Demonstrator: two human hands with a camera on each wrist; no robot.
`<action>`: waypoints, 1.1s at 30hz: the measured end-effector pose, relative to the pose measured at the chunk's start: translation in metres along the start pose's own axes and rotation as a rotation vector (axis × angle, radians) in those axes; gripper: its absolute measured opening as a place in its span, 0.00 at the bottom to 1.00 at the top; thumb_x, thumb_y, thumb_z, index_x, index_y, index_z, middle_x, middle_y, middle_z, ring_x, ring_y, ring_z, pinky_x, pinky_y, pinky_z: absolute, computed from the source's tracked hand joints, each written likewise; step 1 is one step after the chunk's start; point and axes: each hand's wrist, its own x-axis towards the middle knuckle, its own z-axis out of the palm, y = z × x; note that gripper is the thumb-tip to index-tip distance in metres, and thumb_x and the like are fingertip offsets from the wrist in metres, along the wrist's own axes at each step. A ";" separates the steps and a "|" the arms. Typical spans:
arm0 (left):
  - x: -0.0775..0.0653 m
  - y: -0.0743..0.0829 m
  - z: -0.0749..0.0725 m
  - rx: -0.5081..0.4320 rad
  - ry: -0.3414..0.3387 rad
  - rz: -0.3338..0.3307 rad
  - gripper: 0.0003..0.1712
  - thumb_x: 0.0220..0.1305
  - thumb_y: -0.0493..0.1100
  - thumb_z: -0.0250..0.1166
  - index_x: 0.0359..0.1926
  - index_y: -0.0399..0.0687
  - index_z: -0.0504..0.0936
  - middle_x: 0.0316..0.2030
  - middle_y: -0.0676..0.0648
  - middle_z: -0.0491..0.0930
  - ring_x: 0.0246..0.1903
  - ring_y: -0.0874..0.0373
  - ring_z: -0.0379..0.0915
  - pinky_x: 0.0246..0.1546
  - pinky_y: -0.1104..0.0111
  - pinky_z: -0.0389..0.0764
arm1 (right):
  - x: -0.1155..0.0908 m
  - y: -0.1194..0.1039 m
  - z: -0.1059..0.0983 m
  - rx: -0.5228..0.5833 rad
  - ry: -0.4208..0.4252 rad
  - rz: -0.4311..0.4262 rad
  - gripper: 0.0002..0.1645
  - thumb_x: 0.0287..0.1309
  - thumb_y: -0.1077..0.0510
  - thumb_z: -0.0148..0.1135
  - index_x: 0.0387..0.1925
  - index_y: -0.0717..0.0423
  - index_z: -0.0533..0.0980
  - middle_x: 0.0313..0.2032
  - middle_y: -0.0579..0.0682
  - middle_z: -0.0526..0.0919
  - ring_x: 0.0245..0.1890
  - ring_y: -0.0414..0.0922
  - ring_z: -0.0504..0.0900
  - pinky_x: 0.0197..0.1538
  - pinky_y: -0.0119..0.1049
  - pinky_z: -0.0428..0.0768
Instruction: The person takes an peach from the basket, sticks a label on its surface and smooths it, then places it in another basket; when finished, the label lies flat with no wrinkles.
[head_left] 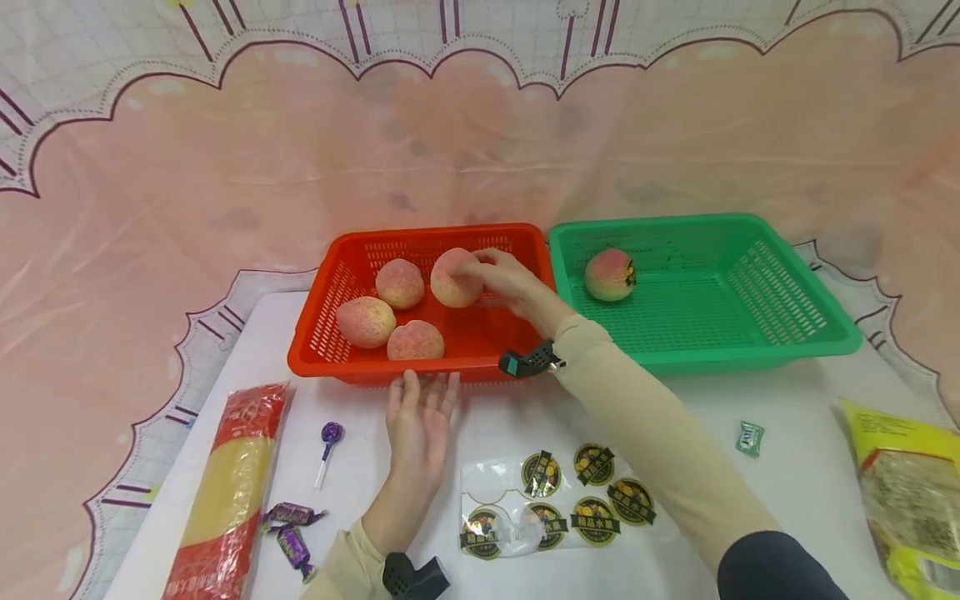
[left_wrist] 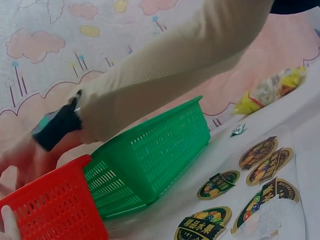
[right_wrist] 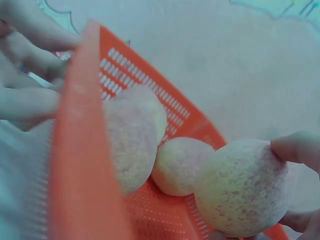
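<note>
In the head view my right hand grips a pinkish peach over the red basket. The right wrist view shows this held peach between thumb and fingers. Three more peaches lie in the basket's left part: one at the back, one at the left and one by the front wall. My left hand touches the red basket's front side, its fingers extended. In the green basket to the right sits a peach bearing a dark label.
A clear sheet with several round black-and-gold stickers lies in front. Around it are a noodle packet, a purple lollipop, two purple-wrapped candies, a small green candy and a yellow bag.
</note>
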 end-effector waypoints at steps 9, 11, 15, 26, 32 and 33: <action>0.002 0.001 -0.001 -0.017 -0.008 0.017 0.25 0.65 0.49 0.49 0.59 0.51 0.54 0.58 0.45 0.60 0.55 0.53 0.64 0.53 0.64 0.72 | -0.057 0.009 -0.022 -0.019 -0.009 -0.116 0.39 0.44 0.39 0.63 0.58 0.44 0.62 0.54 0.45 0.69 0.51 0.45 0.70 0.53 0.45 0.74; 0.003 0.001 -0.001 -0.018 -0.008 0.021 0.24 0.65 0.49 0.49 0.59 0.50 0.54 0.56 0.45 0.61 0.54 0.53 0.65 0.53 0.63 0.72 | -0.069 0.013 -0.027 -0.031 -0.017 -0.137 0.38 0.45 0.40 0.62 0.58 0.43 0.62 0.55 0.45 0.68 0.52 0.45 0.70 0.54 0.46 0.73; 0.002 0.001 -0.001 -0.016 -0.013 0.021 0.25 0.65 0.49 0.48 0.60 0.51 0.53 0.57 0.45 0.60 0.54 0.53 0.65 0.55 0.62 0.69 | -0.093 0.022 -0.036 -0.051 -0.021 -0.165 0.35 0.47 0.40 0.62 0.57 0.38 0.63 0.55 0.43 0.67 0.52 0.44 0.70 0.52 0.43 0.74; 0.003 0.000 -0.001 -0.022 -0.013 0.034 0.23 0.66 0.47 0.47 0.58 0.48 0.53 0.59 0.42 0.58 0.57 0.49 0.62 0.54 0.62 0.71 | -0.151 0.051 -0.059 -0.105 0.000 -0.312 0.32 0.51 0.45 0.60 0.58 0.35 0.61 0.58 0.44 0.64 0.51 0.48 0.72 0.50 0.42 0.73; 0.004 -0.001 0.000 -0.037 -0.006 0.040 0.19 0.65 0.47 0.47 0.54 0.49 0.57 0.54 0.45 0.61 0.53 0.52 0.64 0.52 0.62 0.72 | -0.175 0.075 -0.064 -0.129 -0.016 -0.366 0.32 0.53 0.51 0.59 0.60 0.35 0.60 0.59 0.41 0.63 0.57 0.47 0.67 0.54 0.46 0.70; 0.004 -0.001 0.000 -0.039 -0.004 0.042 0.18 0.65 0.47 0.47 0.53 0.49 0.57 0.53 0.45 0.62 0.53 0.52 0.65 0.52 0.62 0.72 | -0.179 0.078 -0.064 -0.134 -0.023 -0.370 0.33 0.53 0.51 0.59 0.60 0.35 0.59 0.59 0.40 0.62 0.58 0.47 0.66 0.54 0.47 0.70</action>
